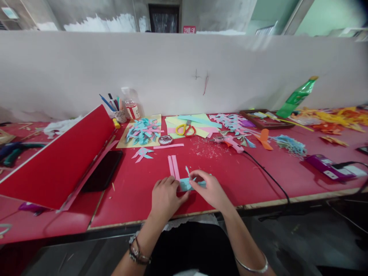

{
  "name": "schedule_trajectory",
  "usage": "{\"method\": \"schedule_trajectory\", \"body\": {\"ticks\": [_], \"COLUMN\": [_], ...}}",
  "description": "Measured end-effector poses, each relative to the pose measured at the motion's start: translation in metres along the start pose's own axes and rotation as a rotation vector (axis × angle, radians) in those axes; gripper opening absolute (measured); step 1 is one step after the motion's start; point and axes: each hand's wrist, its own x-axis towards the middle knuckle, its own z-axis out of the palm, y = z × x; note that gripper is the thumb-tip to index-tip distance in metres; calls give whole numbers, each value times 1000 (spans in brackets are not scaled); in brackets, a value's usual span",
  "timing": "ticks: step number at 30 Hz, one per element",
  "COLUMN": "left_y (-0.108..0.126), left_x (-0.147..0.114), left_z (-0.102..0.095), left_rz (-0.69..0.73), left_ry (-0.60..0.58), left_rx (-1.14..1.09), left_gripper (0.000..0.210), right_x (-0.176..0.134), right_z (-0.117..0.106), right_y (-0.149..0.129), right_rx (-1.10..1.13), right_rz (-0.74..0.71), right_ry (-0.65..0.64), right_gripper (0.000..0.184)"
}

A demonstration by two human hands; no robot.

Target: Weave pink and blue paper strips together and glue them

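Note:
On the red tabletop a light blue paper strip (184,185) lies between my two hands. My left hand (166,195) holds its left end down, thumb along the near edge and fingers bent at the far side. Two pink paper strips (173,166) run away from those fingertips. My right hand (207,188) has thumb and forefinger pinched on a narrow blue paper piece (187,171) that stands up from the strip. Part of the blue strip is hidden under the right hand.
Scissors (185,129) lie on coloured sheets beyond a pink strip (168,146). A pink glue gun (230,143) with a black cord is to the right. Cut paper pieces (143,131) and a red board (66,161) leaning over a phone (104,170) are left. A tilted green bottle (297,97) stands back right.

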Motion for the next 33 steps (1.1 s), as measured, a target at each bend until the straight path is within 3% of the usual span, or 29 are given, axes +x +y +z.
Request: {"method": "schedule_trajectory", "body": {"ticks": [6, 16, 18, 21, 24, 28, 33], "left_y": [-4, -10, -10, -10, -10, -11, -12], "left_x": [-1, -6, -7, -8, -11, -13, -13], "left_z": [0, 3, 2, 0, 0, 2, 3], "left_rz": [28, 55, 53, 46, 36, 33, 37], "left_ry": [1, -12, -17, -22, -28, -26, -33], "left_rx": [-12, -56, -64, -69, -74, -126, -162], "left_gripper": [27, 18, 16, 13, 11, 9, 6], "right_x": [3, -3, -8, -17, -25, -31, -29], "right_z": [7, -2, -9, -16, -15, -4, 4], "right_y": [2, 13, 15, 19, 24, 28, 30], "right_rx": [50, 126, 68, -43, -257, -642, -681], "right_rz": [-19, -7, 13, 59, 58, 19, -23], "right_ry": [-157, -53, 28, 249, 411, 366, 327], "right_gripper": [17, 25, 26, 26, 25, 24, 27]}}
